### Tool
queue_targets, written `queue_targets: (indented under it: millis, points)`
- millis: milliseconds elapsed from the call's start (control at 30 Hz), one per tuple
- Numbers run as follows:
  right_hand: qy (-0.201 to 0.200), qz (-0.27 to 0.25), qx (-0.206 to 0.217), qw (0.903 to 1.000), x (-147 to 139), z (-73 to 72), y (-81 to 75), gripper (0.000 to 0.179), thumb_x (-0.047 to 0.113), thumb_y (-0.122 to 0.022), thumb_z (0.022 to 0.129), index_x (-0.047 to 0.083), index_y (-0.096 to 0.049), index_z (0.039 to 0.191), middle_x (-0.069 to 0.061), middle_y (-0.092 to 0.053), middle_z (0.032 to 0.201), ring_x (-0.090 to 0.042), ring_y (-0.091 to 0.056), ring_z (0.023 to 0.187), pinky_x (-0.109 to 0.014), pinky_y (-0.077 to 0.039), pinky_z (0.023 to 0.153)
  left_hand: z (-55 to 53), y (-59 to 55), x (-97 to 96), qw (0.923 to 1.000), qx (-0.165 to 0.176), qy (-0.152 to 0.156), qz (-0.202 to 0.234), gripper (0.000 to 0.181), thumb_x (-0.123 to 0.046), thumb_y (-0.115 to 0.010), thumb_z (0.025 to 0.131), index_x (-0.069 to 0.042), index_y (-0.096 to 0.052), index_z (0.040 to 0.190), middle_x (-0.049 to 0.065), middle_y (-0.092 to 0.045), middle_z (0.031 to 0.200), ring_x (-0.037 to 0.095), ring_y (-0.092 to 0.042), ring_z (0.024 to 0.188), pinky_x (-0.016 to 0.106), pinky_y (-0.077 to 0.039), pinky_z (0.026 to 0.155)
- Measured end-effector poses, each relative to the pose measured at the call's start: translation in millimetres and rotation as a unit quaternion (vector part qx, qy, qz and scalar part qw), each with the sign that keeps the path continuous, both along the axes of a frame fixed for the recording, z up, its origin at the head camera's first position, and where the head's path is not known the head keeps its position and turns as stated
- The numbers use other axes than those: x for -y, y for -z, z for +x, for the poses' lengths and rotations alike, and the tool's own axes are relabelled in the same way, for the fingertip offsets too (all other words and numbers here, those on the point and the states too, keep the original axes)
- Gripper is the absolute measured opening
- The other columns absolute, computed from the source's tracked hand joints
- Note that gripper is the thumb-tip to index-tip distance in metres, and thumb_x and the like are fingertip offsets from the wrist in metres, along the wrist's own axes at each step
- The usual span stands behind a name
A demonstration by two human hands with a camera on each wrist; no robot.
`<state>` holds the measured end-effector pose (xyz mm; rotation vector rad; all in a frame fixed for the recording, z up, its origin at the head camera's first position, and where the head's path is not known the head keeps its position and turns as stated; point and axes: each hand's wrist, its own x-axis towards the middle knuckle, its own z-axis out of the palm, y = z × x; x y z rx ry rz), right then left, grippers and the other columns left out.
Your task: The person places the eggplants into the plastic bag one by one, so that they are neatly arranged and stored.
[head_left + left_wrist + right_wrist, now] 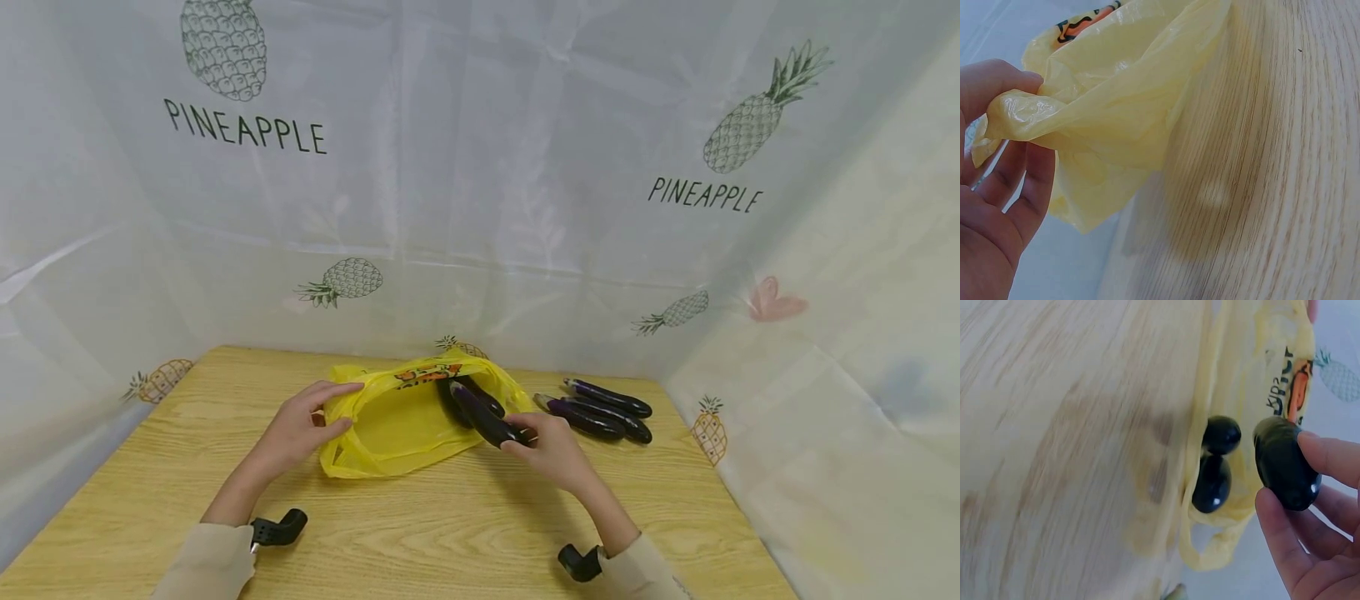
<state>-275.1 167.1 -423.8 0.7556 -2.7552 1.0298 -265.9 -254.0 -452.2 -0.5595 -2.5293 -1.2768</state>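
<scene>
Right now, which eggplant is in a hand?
The eggplant at the mouth of the yellow bag, held by the right hand; the two visible inside and three on the table are untouched.

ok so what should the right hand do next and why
Probably lower the held eggplant further into the yellow plastic bag: the right hand grips its near end, its far end is over the opening, and the left hand pinches the rim, with two eggplants inside.
</scene>
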Motion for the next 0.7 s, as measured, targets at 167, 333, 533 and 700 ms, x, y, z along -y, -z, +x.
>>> queue_targets:
  millis: [167, 333, 533, 700]
  points:
    - [0.016, 0.006, 0.002, 0.9999, 9.2, -3.9, 5.3, 0.035, 0.022, -0.081, 0.096, 0.012, -0.077, 0.130, -0.008, -0.077, 0.121, -0.020, -0.075, 0.091, -0.033, -0.061, 0.077, -2.4, -0.5, -1.6, 1.0000, 0.002, 0.003, -0.003, 0.056, -0.009, -0.077, 0.098, -0.022, -0.063, 0.150, 0.005, -0.063, 0.134, 0.015, -0.053, 0.087, 0.026, -0.048, 0.067]
    - [0.012, 0.010, 0.006, 0.9999, 23.7, -9.2, 9.0, 0.037, 0.026, -0.079, 0.098, 0.013, -0.075, 0.133, -0.007, -0.076, 0.124, -0.020, -0.073, 0.093, -0.036, -0.060, 0.079, -0.6, -0.4, 0.5, 1.0000, -0.001, -0.001, -0.006, 0.056, -0.008, -0.078, 0.098, -0.023, -0.063, 0.150, 0.005, -0.064, 0.135, 0.015, -0.053, 0.091, 0.026, -0.048, 0.067]
    - [0.017, 0.008, 0.019, 0.9996, 40.8, -14.9, 12.6, 0.038, 0.028, -0.078, 0.099, 0.013, -0.074, 0.134, -0.006, -0.075, 0.124, -0.017, -0.070, 0.093, -0.035, -0.059, 0.079, 2.5, -0.6, 2.9, 0.9999, -0.013, 0.000, -0.006, 0.057, -0.007, -0.078, 0.097, -0.021, -0.063, 0.150, 0.007, -0.064, 0.136, 0.015, -0.053, 0.092, 0.026, -0.048, 0.067]
    - [0.025, 0.007, -0.001, 0.9997, 48.7, -20.2, 17.7, 0.038, 0.025, -0.079, 0.098, 0.009, -0.075, 0.132, -0.007, -0.077, 0.117, -0.013, -0.066, 0.082, -0.029, -0.055, 0.071, 0.6, 0.4, 1.0, 0.9998, -0.017, 0.002, -0.008, 0.057, -0.008, -0.078, 0.097, -0.022, -0.063, 0.150, 0.007, -0.064, 0.136, 0.015, -0.053, 0.092, 0.026, -0.048, 0.067]
